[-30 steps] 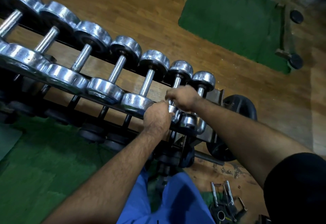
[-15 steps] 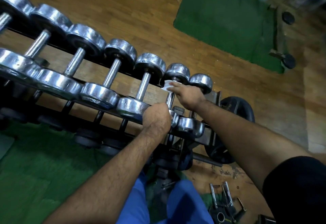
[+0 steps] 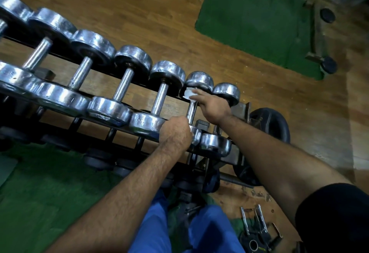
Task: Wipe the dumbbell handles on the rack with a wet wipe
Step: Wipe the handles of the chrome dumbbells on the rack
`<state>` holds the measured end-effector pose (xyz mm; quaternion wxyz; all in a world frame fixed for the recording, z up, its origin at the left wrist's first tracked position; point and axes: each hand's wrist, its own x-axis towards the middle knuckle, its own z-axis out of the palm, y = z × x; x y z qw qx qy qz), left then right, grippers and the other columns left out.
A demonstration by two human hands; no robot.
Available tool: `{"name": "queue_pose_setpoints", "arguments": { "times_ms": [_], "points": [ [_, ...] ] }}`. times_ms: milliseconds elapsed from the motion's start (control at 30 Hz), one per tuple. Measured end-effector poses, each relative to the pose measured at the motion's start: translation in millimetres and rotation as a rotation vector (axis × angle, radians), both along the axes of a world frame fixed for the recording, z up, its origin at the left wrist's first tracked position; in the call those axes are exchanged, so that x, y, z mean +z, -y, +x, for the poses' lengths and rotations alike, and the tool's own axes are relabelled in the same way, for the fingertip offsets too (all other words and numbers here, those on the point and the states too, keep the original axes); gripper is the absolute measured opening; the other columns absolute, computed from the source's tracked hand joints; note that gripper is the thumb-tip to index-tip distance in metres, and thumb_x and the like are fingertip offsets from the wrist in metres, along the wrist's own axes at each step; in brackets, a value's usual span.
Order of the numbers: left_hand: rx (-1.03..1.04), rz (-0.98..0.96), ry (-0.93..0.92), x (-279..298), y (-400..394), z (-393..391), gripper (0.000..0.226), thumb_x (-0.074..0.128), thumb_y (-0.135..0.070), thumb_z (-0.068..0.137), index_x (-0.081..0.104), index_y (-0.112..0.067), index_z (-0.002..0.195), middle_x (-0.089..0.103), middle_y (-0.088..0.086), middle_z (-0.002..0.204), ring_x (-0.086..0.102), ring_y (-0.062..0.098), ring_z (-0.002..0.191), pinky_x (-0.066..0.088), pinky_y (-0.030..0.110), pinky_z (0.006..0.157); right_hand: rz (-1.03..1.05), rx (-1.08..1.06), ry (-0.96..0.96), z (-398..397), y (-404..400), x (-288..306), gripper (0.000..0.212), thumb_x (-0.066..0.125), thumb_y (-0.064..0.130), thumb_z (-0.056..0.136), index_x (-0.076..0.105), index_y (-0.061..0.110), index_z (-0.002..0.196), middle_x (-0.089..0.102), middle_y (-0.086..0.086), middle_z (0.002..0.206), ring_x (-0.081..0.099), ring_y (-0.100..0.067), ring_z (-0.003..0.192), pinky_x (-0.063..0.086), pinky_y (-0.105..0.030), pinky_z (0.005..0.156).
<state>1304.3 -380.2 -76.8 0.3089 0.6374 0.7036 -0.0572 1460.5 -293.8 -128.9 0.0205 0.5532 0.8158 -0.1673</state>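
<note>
The right hand (image 3: 213, 107) pinches a crumpled white wet wipe (image 3: 188, 93) against the knurled chrome handle (image 3: 192, 111), which runs lower-left to upper-right; the left hand (image 3: 175, 135) grips its near head.

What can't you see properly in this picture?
- Head view: the left hand covers the near head of the dumbbell being wiped.
- The right hand hides most of the wet wipe.
- The rack's lower row is dark and blocked by the top dumbbells.
- The left edge cuts off the biggest dumbbells.

text: none legible | dumbbells (image 3: 157, 101): no readable marks | rack (image 3: 242, 113): no label
</note>
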Motion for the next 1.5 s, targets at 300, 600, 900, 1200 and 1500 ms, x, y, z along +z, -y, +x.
{"name": "queue_pose_setpoints", "arguments": {
  "times_ms": [300,600,900,1200,1500],
  "points": [
    [0.021,0.001,0.016,0,-2,-3,0.032,0.075,-0.042,0.082,0.066,-0.017,0.101,0.070,0.002,0.091,0.065,0.020,0.082,0.050,0.031,0.063,-0.037,-0.055,-0.043,0,0,3,0.041,0.042,0.028,0.101,0.053,0.044,0.137,0.035,0.028,0.153,0.055,-0.014,0.127,0.050,-0.034,0.090],
    [0.044,-0.007,0.019,6,0,0,0.031,0.073,-0.041,0.084,0.066,-0.017,0.102,0.069,0.003,0.094,0.065,0.022,0.087,0.046,0.031,0.064,-0.012,-0.250,-0.147,-12,27,-2,0.041,0.046,0.024,0.099,0.057,0.042,0.134,0.037,0.026,0.151,0.059,-0.011,0.121,0.053,-0.030,0.085],
    [0.088,-0.026,0.064,11,-2,-1,0.027,0.078,-0.039,0.079,0.072,-0.019,0.097,0.071,0.001,0.088,0.066,0.020,0.084,0.056,0.032,0.073,-0.242,-0.874,-0.610,-29,17,-12,0.039,0.043,0.018,0.100,0.061,0.027,0.133,0.065,0.004,0.131,0.062,-0.019,0.110,0.048,-0.024,0.087],
    [0.086,-0.011,0.071,13,-1,-1,0.029,0.079,-0.041,0.076,0.072,-0.019,0.094,0.071,-0.001,0.085,0.067,0.022,0.087,0.054,0.031,0.075,-0.550,-1.286,-0.999,-44,7,-17,0.024,0.049,0.020,0.083,0.071,0.017,0.090,0.066,-0.003,0.089,0.059,-0.020,0.079,0.051,-0.034,0.071],
    [0.112,0.004,0.094,15,1,-1,0.034,0.077,-0.042,0.079,0.073,-0.024,0.108,0.073,-0.002,0.094,0.066,0.019,0.091,0.041,0.023,0.071,-1.007,-1.287,-1.245,-34,-2,1,0.044,0.035,0.043,0.101,0.061,0.018,0.077,0.062,0.001,0.068,0.055,-0.013,0.061,0.041,-0.025,0.059]
  ]
}}
